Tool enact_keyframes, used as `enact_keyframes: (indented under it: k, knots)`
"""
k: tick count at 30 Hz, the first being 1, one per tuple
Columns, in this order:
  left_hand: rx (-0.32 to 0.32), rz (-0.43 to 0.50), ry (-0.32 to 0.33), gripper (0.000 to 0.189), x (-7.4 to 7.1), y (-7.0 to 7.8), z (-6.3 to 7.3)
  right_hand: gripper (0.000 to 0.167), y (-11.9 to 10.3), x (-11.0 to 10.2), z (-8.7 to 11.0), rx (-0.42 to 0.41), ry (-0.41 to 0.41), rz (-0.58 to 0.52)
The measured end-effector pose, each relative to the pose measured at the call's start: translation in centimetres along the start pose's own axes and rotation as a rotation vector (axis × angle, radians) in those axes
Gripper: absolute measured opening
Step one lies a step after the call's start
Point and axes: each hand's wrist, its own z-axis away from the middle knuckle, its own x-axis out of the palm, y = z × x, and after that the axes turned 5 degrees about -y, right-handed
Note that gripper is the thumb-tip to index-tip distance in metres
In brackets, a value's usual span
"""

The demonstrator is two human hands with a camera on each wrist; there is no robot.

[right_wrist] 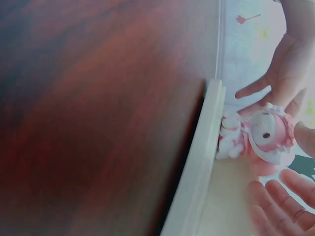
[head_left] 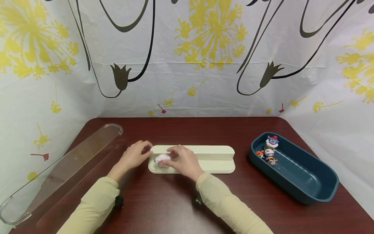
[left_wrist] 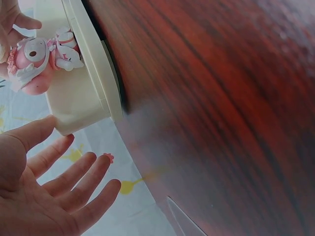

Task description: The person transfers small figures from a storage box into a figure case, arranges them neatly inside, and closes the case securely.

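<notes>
A small pink-and-white figurine [left_wrist: 35, 54] with a hooded head and large eye stands upright on the lower step at the left end of a cream two-step display base [head_left: 216, 165]. My right hand [head_left: 185, 161] is around the figurine, thumb at one side of its head and fingers loosely spread at the other; in the right wrist view the fingertips [right_wrist: 288, 178] look slightly apart from it. At the base's left end is my left hand [head_left: 134, 155], its fingers spread and relaxed, with thumb and forefinger tips touching or very near the corner.
To the right stands a dark blue bin [head_left: 295, 188] with several small figurines [head_left: 270, 151] gathered at its far left end. A long clear plastic cover [head_left: 73, 162] lies along the table's left side. White patterned sheeting [head_left: 175, 81] surrounds the dark wooden table [head_left: 155, 204].
</notes>
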Motion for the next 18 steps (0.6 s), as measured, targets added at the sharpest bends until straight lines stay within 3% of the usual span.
enact_keyframes:
  k: [18]
  knots:
    - [0.002,-0.001,-0.001,0.019,0.1,0.0,0.0,0.033,1.8,-5.2,1.1,0.023,0.006,0.072]
